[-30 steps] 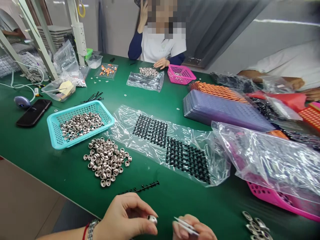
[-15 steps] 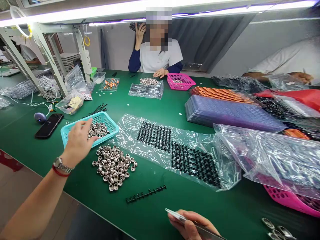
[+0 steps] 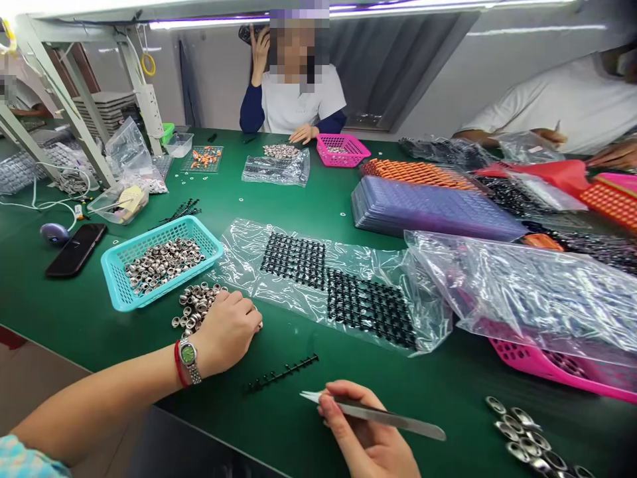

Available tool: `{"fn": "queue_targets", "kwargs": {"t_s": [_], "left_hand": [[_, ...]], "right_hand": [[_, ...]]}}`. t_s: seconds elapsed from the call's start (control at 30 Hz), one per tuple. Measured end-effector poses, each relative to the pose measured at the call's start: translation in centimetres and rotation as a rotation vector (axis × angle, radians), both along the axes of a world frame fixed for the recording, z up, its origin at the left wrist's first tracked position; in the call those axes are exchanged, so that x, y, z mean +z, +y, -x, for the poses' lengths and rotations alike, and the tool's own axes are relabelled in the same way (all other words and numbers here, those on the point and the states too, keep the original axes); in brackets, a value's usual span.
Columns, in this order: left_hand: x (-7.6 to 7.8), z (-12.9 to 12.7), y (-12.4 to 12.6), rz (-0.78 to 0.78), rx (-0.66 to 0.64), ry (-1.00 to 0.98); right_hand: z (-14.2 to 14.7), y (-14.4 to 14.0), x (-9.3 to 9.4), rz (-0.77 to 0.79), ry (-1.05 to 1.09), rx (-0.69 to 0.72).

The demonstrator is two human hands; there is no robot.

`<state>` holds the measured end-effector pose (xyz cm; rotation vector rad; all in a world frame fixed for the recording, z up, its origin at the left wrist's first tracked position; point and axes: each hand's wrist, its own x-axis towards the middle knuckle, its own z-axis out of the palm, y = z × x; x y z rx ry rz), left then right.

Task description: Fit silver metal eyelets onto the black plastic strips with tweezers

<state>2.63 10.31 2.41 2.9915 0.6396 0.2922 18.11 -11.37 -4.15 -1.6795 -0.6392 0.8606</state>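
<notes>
My left hand (image 3: pixel 229 332) is curled, palm down, over the pile of small silver metal cups (image 3: pixel 196 302); its fingertips are hidden, so what they hold cannot be made out. Between the thumb and fingers of my right hand (image 3: pixel 365 431) are metal tweezers (image 3: pixel 398 419), their tips pointing left. A thin black plastic strip with short pegs (image 3: pixel 283 374) lies on the table between my hands. Behind the pile, the turquoise basket (image 3: pixel 110 282) holds many more silver cups. Rows of black strips (image 3: pixel 371 307) rest on a clear plastic sheet beyond.
A phone (image 3: pixel 75 251) lies left of the basket. Clear plastic bags (image 3: pixel 537 292) cover part of a pink basket (image 3: pixel 562 375) at right, with larger silver rings (image 3: pixel 522 431) in front. Stacked clear trays (image 3: pixel 428 209) stand behind. A co-worker (image 3: pixel 298 99) sits opposite.
My left hand has moved from the turquoise basket down and right onto the metal pile, its fingers now curled. My right hand has risen with the tweezers, and the view has shifted slightly.
</notes>
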Motion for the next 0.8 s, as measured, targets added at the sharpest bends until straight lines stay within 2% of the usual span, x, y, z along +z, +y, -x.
{"fn": "queue_targets", "kwargs": {"t_s": [0.1,0.23,0.33,0.43,0.57,0.8], "left_hand": [[0.5,0.8,-1.2,0.008,-0.036,-0.025],[0.6,2.6,-4.8,0.081,-0.122,-0.126],[-0.6,3.8,-7.5,0.185,-0.164,-0.196],[-2.2,4.3,-9.1,0.193,-0.166,-0.232],[-3.7,4.5,-9.9,0.126,-0.152,-0.349],[-3.8,4.4,-9.8,0.141,-0.13,-0.396]], "right_hand": [[0.5,1.4,1.0,-0.015,-0.092,0.014],[0.8,3.2,2.3,-0.068,-0.206,-0.049],[1.1,4.2,2.9,-0.112,-0.318,-0.042],[1.2,4.5,3.1,-0.148,-0.433,0.008],[1.1,4.0,2.7,-0.212,-0.54,0.021],[0.7,3.5,2.2,-0.174,-0.611,0.051]]}}
